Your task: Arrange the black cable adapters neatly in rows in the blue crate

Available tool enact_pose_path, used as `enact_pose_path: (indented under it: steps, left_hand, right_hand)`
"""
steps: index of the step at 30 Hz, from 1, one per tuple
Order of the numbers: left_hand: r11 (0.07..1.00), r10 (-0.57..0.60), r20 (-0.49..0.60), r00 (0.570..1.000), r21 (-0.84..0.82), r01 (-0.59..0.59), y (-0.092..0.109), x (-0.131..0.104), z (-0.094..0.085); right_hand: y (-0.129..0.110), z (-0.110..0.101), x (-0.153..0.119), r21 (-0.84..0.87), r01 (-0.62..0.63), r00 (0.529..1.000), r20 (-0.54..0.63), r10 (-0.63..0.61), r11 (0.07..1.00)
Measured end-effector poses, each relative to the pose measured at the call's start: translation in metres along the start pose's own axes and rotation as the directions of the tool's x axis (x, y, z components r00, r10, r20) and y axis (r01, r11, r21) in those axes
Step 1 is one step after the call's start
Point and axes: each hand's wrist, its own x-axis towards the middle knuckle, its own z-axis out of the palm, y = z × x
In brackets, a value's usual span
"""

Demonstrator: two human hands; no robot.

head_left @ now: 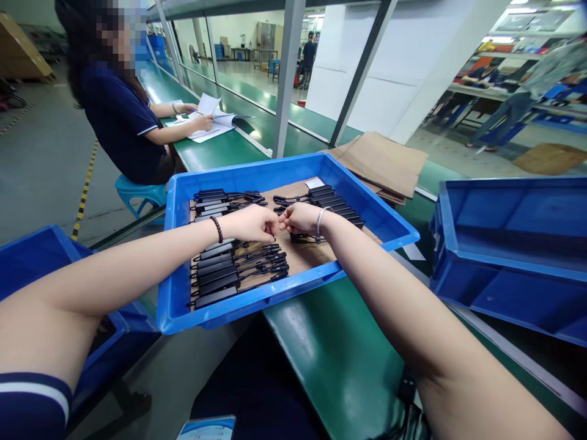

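Both my hands reach into a blue plastic bin and meet near its middle. My left hand, with a beaded bracelet, is pinched closed above the left row of black power adapters. Its fingertips hide or cover whatever small thing they hold. My right hand, with a silver bangle, is also pinched, its fingertips close to the left ones, beside the right row of black adapters. Short cables from both rows point toward the bin's middle. Brown cardboard lines the bottom.
Flat brown cardboard sheets lie behind the bin on the green bench. Stacked blue bins stand at right, another blue bin at left. A seated co-worker handles papers. Metal posts rise behind.
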Motion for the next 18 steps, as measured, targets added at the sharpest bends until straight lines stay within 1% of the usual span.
enact_pose_path:
  steps: [2,3,4,6,11,16,18]
  left_hand:
    - [0.997,0.07,0.141,0.988,0.007,-0.072,0.004,-0.002,0.001]
    - [0.997,0.079,0.183,0.98,0.012,-0.082,0.004,-0.003,0.002]
    - [0.996,0.077,0.201,0.977,0.026,-0.084,0.004,-0.003,0.003]
    - [0.994,0.064,0.193,0.979,0.071,-0.079,0.001,-0.002,0.005]
    - [0.977,0.077,0.144,0.987,0.186,-0.104,-0.003,-0.001,0.007]
    - [0.967,0.114,0.2,0.973,0.203,-0.155,0.0,-0.002,0.013]
    - [0.966,0.114,0.197,0.974,0.205,-0.154,0.001,-0.002,0.015]
  right_hand:
    - [0.003,-0.001,0.003,-0.088,0.043,0.999,-0.007,-0.044,0.995]
    - [0.004,-0.002,0.005,-0.139,0.066,0.998,-0.006,-0.068,0.988]
    - [0.006,-0.003,0.007,-0.186,0.087,0.996,-0.003,-0.089,0.979]
    - [0.008,-0.004,0.01,-0.249,0.11,0.993,-0.008,-0.116,0.962]
    - [0.008,-0.005,0.012,-0.323,0.139,0.985,-0.055,-0.166,0.936]
    - [0.006,-0.005,0.011,-0.407,0.188,0.973,-0.05,-0.227,0.894]
    - [0.004,-0.005,0.01,-0.44,0.179,0.971,-0.064,-0.23,0.88]
